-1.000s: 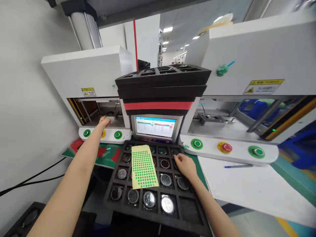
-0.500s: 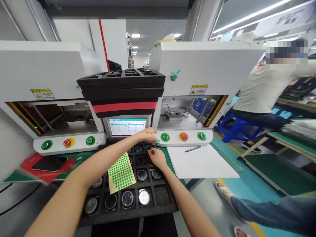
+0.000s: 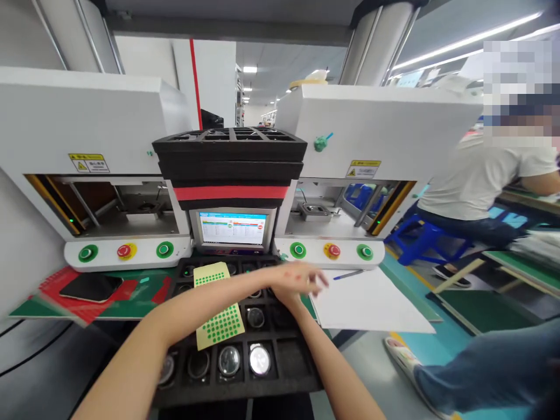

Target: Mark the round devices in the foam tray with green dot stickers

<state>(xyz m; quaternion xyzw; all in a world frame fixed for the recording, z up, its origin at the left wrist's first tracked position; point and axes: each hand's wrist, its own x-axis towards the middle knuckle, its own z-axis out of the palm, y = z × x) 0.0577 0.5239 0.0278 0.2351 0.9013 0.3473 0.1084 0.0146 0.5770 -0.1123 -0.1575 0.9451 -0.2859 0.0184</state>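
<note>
My left hand (image 3: 301,278) reaches across from the left, over my right hand, toward the white paper. Its fingers are smeared by motion, so whether it holds anything is unclear. My right hand (image 3: 286,296) is at the right side of the black compartment tray (image 3: 245,394), its fingers hidden under the left wrist. Round glass-faced pieces like watch faces sit in the tray, among them a bright one (image 3: 259,359) and a darker one (image 3: 255,317). A yellow sheet of green dot stickers (image 3: 223,326) lies on the tray, partly covered by my left forearm.
Two white machines with green buttons (image 3: 298,251) and red buttons (image 3: 334,251) flank a screen (image 3: 231,227). Stacked black trays (image 3: 230,169) stand above it. White paper (image 3: 371,303) with a pen (image 3: 349,275) lies right, a phone (image 3: 91,288) left. A co-worker (image 3: 464,181) sits at right.
My left hand has moved right and down from near the screen's corner, crossing over my right hand. The compartment near my right wrist, which held a round piece, now looks dark. The view has shifted slightly.
</note>
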